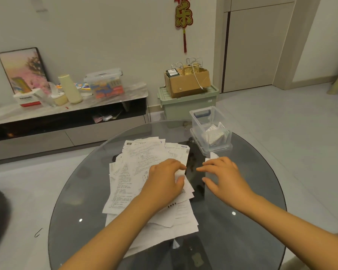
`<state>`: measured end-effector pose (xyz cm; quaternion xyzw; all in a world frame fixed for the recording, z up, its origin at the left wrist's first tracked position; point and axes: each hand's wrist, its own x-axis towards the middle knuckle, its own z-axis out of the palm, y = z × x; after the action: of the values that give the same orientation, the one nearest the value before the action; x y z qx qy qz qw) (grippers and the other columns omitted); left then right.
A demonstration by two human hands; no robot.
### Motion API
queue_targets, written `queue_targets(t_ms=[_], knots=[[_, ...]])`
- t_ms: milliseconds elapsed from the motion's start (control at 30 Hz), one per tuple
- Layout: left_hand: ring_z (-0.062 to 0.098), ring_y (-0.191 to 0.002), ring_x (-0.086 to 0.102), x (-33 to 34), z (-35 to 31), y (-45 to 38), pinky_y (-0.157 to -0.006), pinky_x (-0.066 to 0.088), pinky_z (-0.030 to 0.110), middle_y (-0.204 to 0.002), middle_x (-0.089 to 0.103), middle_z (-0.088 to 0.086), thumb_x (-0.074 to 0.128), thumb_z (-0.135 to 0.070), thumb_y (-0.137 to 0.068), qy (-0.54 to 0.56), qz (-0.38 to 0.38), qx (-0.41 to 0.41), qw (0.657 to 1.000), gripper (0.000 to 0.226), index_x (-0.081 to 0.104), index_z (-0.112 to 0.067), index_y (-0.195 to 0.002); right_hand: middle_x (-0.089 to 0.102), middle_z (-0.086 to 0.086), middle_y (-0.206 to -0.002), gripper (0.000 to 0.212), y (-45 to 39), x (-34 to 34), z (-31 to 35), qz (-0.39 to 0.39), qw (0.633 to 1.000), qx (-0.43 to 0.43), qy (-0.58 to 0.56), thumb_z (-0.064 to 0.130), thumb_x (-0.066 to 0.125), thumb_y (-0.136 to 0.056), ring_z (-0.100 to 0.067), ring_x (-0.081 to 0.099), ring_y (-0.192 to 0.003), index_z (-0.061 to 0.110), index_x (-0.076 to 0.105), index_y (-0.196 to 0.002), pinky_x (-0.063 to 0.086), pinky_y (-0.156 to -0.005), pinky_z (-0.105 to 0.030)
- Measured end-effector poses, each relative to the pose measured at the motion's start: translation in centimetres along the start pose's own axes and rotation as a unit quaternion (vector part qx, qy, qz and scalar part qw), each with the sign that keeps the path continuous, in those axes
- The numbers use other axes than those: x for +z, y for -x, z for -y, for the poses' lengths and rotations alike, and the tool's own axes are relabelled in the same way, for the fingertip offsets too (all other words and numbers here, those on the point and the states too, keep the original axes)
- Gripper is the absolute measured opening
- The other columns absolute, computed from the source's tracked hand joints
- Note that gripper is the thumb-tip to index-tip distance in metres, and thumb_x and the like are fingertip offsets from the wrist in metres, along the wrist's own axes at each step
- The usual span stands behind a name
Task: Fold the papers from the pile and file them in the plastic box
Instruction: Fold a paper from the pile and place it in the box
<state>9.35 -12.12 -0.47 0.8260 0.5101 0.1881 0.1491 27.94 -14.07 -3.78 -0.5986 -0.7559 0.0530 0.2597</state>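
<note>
On a round glass table (261,191), a loose pile of papers (144,172) lies under the left hand (165,180), whose curled fingers pinch one sheet's edge. Beside it the right hand (220,174) hovers, fingers spread. Behind, a clear plastic box (211,129) holds folded papers.

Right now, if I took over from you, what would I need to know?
Left hand: resting on the paper pile, pinching the edge of one sheet.
Right hand: open, on the glass table beside the pile.
Plastic box: at the table's far side, open, with some folded papers already inside.
Left to do: fold and file the many sheets in the pile.
</note>
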Motion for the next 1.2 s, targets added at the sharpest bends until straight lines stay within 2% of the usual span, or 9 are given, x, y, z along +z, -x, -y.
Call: queue_targets(t_ms=[100,267,467,601,767,934,1001,1101,1201], knots=[[0.01,-0.13,0.037,-0.9,1.5,2.0,-0.113,0.019,0.033,-0.138,0.044,-0.012,0.052,-0.033,-0.093,-0.026,0.031,-0.023,0.999,0.036,0.05,-0.029,-0.128,0.053,0.012,-0.125,0.032,0.3,0.4,1.2,0.026,0.999,-0.016,-0.017,0.03,0.058,-0.09,-0.011,0.035,-0.122,0.031,0.06,-0.122,0.015,-0.095,-0.017],[0.012,-0.143,0.013,-1.5,2.9,4.2,-0.118,0.001,0.04,-0.153,0.021,-0.01,0.052,-0.049,-0.088,-0.075,0.13,-0.033,0.988,0.065,0.024,-0.033,-0.145,0.054,0.018,-0.122,0.036,0.4,1.2,2.4,0.062,0.996,-0.048,-0.034,0.04,0.061,-0.087,-0.004,0.036,-0.116,0.034,0.058,-0.122,0.021,-0.101,-0.02],[0.011,-0.145,-0.003,-1.0,4.0,5.3,-0.117,-0.003,0.032,-0.158,0.001,-0.008,0.049,-0.047,-0.092,-0.092,0.171,-0.018,0.981,0.07,0.013,-0.029,-0.149,0.048,0.021,-0.133,0.044,0.3,1.6,3.2,0.123,0.988,-0.086,-0.034,0.051,0.059,-0.084,0.002,0.027,-0.125,0.038,0.054,-0.126,0.012,-0.098,-0.016],[0.01,-0.145,0.004,-1.0,4.3,5.1,-0.117,0.004,0.03,-0.158,0.009,-0.009,0.046,-0.047,-0.093,-0.083,0.171,-0.007,0.982,0.062,0.021,-0.03,-0.147,0.047,0.02,-0.135,0.047,0.1,1.7,3.0,0.143,0.983,-0.112,-0.018,0.054,0.059,-0.082,-0.001,0.024,-0.129,0.039,0.055,-0.126,0.01,-0.098,-0.018],[0.002,-0.132,0.036,-2.2,4.6,5.0,-0.111,0.028,0.023,-0.145,0.038,-0.016,0.049,-0.045,-0.093,-0.004,0.155,-0.02,0.988,0.046,0.042,-0.033,-0.137,0.06,0.018,-0.122,0.04,0.0,1.7,2.8,0.127,0.982,-0.137,-0.036,0.06,0.048,-0.08,-0.003,0.033,-0.127,0.036,0.07,-0.105,0.008,-0.098,-0.009],[-0.002,-0.118,0.046,-3.4,4.5,4.8,-0.104,0.037,0.022,-0.128,0.052,-0.021,0.057,-0.041,-0.089,0.047,0.161,-0.019,0.986,0.033,0.055,-0.034,-0.121,0.064,0.012,-0.11,0.017,-0.1,0.9,3.9,0.102,0.986,-0.111,-0.074,0.034,0.057,-0.089,0.004,0.041,-0.108,0.024,0.07,-0.093,0.017,-0.091,-0.001],[-0.005,-0.11,0.049,-3.9,4.7,4.8,-0.101,0.04,0.022,-0.117,0.056,-0.024,0.061,-0.04,-0.086,0.066,0.169,-0.03,0.983,0.025,0.061,-0.034,-0.11,0.066,0.011,-0.098,0.013,-0.1,0.7,4.3,0.1,0.986,-0.092,-0.101,0.029,0.057,-0.09,0.0,0.048,-0.092,0.022,0.067,-0.087,0.028,-0.086,-0.007],[-0.006,-0.105,0.052,-4.4,5.0,4.8,-0.099,0.041,0.024,-0.108,0.061,-0.025,0.066,-0.039,-0.083,0.111,0.191,-0.041,0.975,0.02,0.065,-0.036,-0.103,0.065,0.01,-0.08,0.016,-0.3,0.1,5.1,0.127,0.974,-0.045,-0.182,0.026,0.055,-0.091,-0.011,0.057,-0.079,0.026,0.058,-0.076,0.047,-0.072,-0.031],[-0.005,-0.102,0.056,-4.9,5.3,4.7,-0.093,0.044,0.019,-0.106,0.062,-0.025,0.068,-0.036,-0.083,0.156,0.202,-0.054,0.965,0.022,0.065,-0.036,-0.105,0.067,0.006,-0.079,0.016,-0.7,-0.2,5.8,0.118,0.961,-0.012,-0.25,0.025,0.058,-0.09,-0.012,0.061,-0.077,0.023,0.059,-0.073,0.049,-0.072,-0.034]])
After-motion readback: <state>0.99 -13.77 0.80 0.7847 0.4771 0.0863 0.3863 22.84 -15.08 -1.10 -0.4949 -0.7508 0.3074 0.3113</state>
